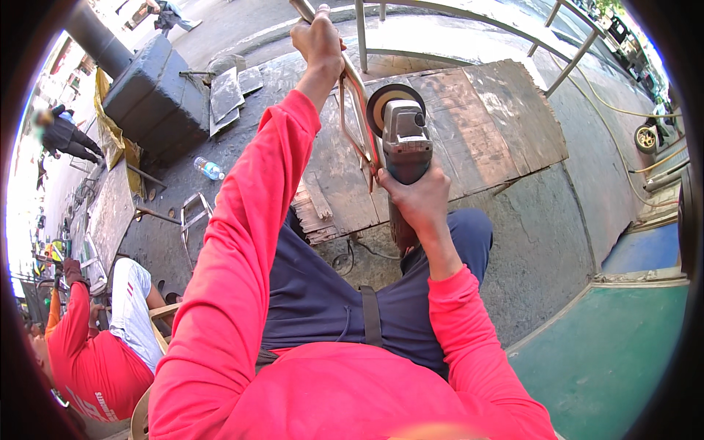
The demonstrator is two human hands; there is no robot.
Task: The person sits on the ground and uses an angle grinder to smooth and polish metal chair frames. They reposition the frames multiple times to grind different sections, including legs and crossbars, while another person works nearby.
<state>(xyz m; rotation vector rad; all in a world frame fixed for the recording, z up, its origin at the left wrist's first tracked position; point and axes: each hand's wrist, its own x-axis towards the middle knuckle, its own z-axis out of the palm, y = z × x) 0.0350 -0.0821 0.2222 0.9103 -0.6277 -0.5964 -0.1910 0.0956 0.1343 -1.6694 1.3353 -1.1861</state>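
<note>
Grinder: angle grinder (pixel 405 143), looks heavy and rigid; best gripped round its grey body, clear of the disc
Right hand: right hand (pixel 419 196) fingers wrapped tight round the grinder's rear body
Frame: bent metal rod frame (pixel 357 117), stiff, thin, probably slick; standing over the near edge of the wooden board (pixel 506 117)
Left hand: left hand (pixel 317 40) fist closed round the frame's top
Contact: disc touching the rod, between both hands

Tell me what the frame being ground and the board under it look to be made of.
Frame: likely bare steel rod, thin and bent, dull brown-grey, possibly rusted; left hand holds it, right hand presses the grinder to it.
Board: seemingly weathered plywood, grey, stained, edges splintered.
</note>
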